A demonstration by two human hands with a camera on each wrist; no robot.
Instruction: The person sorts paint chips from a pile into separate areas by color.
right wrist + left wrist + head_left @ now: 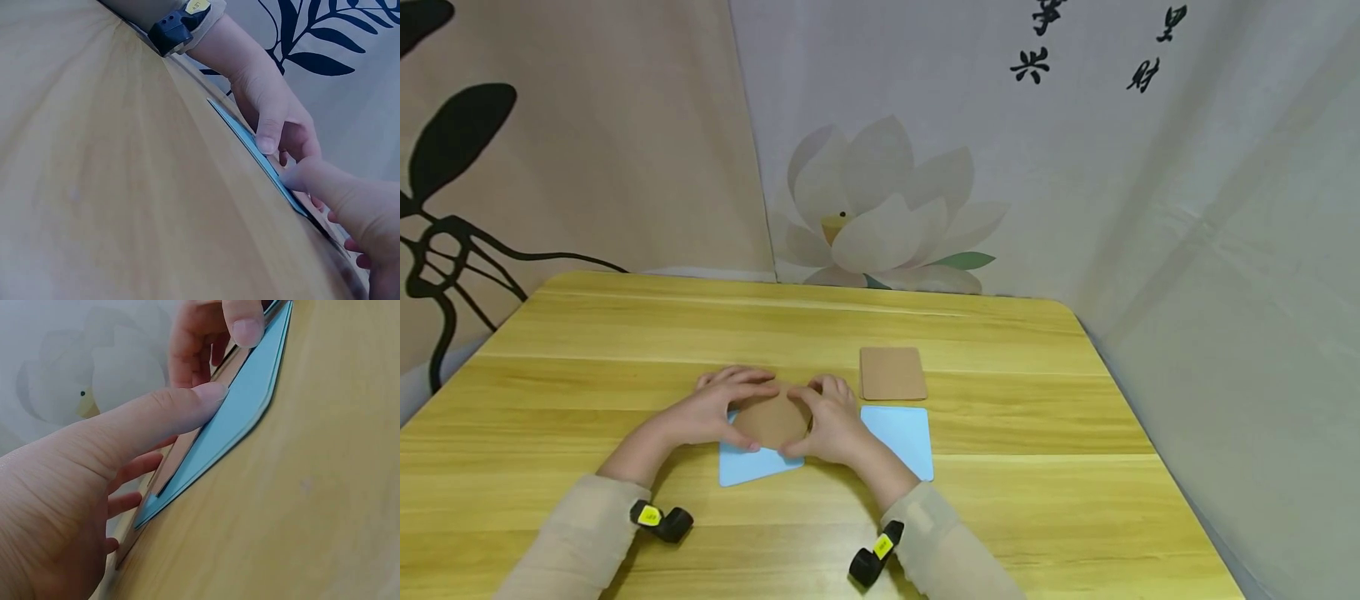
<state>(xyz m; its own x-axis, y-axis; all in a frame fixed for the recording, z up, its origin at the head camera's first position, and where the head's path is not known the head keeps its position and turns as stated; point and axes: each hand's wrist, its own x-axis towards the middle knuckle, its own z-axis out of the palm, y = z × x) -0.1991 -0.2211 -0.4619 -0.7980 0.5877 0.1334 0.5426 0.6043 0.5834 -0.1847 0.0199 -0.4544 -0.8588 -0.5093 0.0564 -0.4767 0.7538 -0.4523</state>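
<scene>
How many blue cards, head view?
2: one blue card partly covered by a brown card between left hand and right hand; another blue card right of the right hand. More may be stacked underneath.

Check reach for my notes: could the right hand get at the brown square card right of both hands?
Probably yes: bare yellow wooden tabletop separates the right hand from the brown square card and nothing covers it, though the hand may need to release the flat brown piece it holds.

Beige sleeves [576, 533]; black wrist cameras [677, 525], yellow labels [649, 516] apparently lettered.
</scene>
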